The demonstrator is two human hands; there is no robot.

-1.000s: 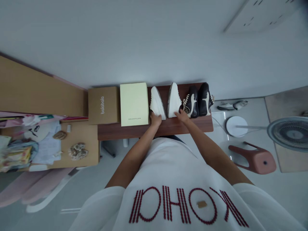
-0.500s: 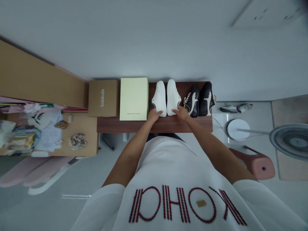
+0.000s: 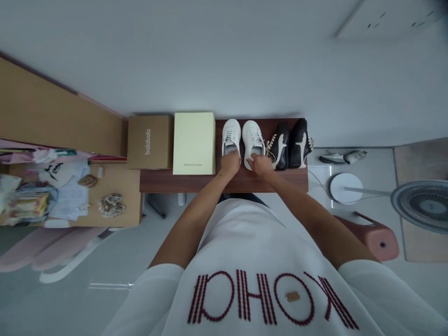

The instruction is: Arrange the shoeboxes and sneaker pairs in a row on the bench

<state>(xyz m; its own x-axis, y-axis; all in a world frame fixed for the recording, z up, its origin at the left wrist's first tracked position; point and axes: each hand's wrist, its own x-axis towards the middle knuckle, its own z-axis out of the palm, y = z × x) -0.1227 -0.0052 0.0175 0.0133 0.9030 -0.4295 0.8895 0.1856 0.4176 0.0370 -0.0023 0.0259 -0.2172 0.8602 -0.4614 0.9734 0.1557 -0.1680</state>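
Two white sneakers sit side by side on a dark wooden bench top (image 3: 175, 183), toes toward the wall and laces facing up. My left hand (image 3: 230, 163) is closed on the heel of the left white sneaker (image 3: 231, 130). On the heel of the right white sneaker (image 3: 252, 133), my right hand (image 3: 261, 164) is closed too, with its thumb near the shoe's opening. A pair of black sneakers with cream trim and laces stands just to the right, made up of one black sneaker (image 3: 281, 148) and another black sneaker (image 3: 298, 142).
Left of the shoes stand a pale yellow box (image 3: 194, 142) and a brown box (image 3: 150, 142). A cluttered desk (image 3: 131, 196) is farther left. On the floor at right are a fan (image 3: 425, 205), a pink stool (image 3: 381, 242) and more shoes (image 3: 336, 157). A wall rises behind the bench.
Both white sneakers have turned from lying tilted on their sides, soles facing each other, to upright with openings up. My hands have rolled with them at the heels.
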